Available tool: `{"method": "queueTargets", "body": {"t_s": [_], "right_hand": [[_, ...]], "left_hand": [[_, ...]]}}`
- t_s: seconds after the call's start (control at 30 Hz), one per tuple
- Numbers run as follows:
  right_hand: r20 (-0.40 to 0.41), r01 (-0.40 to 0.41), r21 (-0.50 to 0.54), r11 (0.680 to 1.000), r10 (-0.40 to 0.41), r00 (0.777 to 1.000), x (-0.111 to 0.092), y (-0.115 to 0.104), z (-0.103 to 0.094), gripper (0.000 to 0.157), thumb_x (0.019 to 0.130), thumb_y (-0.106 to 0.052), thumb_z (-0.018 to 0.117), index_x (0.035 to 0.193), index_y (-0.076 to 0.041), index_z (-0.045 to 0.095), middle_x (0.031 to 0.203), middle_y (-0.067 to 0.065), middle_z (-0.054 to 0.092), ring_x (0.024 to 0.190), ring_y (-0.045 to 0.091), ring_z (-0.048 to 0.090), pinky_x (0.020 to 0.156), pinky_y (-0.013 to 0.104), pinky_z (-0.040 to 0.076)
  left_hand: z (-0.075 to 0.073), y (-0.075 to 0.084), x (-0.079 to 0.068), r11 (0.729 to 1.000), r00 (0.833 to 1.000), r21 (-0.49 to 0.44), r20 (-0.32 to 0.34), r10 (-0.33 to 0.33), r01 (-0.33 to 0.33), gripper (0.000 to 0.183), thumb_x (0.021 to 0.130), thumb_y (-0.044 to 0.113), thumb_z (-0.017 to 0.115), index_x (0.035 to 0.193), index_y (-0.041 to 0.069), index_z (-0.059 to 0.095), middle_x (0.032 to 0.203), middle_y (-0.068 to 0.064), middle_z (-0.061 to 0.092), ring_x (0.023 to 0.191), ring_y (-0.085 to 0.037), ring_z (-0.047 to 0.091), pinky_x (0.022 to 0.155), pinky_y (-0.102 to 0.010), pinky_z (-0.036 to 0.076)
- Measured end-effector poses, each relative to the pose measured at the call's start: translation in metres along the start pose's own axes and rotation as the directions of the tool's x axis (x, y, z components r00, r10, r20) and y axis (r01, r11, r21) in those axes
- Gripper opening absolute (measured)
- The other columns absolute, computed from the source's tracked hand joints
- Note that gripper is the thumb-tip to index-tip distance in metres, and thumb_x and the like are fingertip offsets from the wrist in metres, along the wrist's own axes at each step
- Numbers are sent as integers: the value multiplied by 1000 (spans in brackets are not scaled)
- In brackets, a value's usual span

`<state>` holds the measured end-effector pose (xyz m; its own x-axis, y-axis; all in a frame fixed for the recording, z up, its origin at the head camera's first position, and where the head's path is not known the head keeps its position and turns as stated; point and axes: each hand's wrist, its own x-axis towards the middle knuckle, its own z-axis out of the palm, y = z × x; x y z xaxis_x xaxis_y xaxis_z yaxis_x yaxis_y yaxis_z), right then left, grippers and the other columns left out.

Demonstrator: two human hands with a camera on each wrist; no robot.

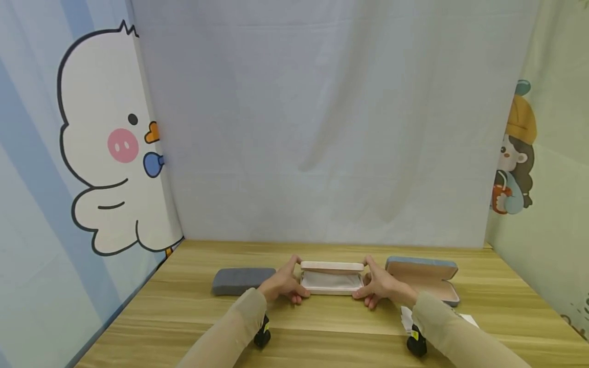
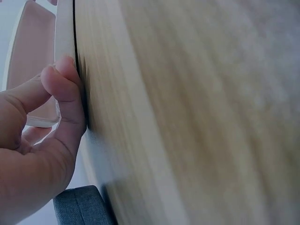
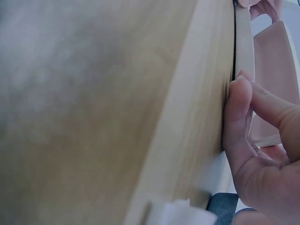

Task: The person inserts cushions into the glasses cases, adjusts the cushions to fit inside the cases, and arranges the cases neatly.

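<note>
Lid (image 1: 332, 266) standing partway up; step seemingly being opening or closing, direction untellable. Left hand (image 1: 284, 284) and right hand (image 1: 379, 284) gripping opposite ends of white case (image 1: 332, 293), sitting mid-bench (image 1: 331, 329) between grey case (image 1: 235, 281) and blue case (image 1: 421, 262). Next move probably calling for even guidance at both ends. Case showing pinkish lid lining (image 2: 36, 51), pale layer (image 1: 329, 280) inside.
</note>
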<state>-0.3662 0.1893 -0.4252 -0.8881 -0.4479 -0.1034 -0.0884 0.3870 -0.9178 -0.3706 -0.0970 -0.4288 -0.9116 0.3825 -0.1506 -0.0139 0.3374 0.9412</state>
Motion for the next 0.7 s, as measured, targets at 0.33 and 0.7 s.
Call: {"method": "queueTargets", "body": {"t_s": [0.33,0.7], "right_hand": [[3,37,-16,999,-37,999,-2,1,0,69,82,-5,75,125,-4,22,74,10,48,47,15,59,45,33,56],[-5,57,-28,998,-57,998,-3,0,1,64,84,-3,73,125,-2,23,78,14,52,47,16,60,46,36,57]], "left_hand": [[0,0,-1,1000,1000,10,4,19,-19,70,76,-11,73,126,12,30,61,-11,62,43,-13,54,41,-23,48],[-2,4,-8,994,997,81,28,75,-77,66,80,-7,72,129,8,31,68,-15,62,46,-13,56,43,-24,50]]}}
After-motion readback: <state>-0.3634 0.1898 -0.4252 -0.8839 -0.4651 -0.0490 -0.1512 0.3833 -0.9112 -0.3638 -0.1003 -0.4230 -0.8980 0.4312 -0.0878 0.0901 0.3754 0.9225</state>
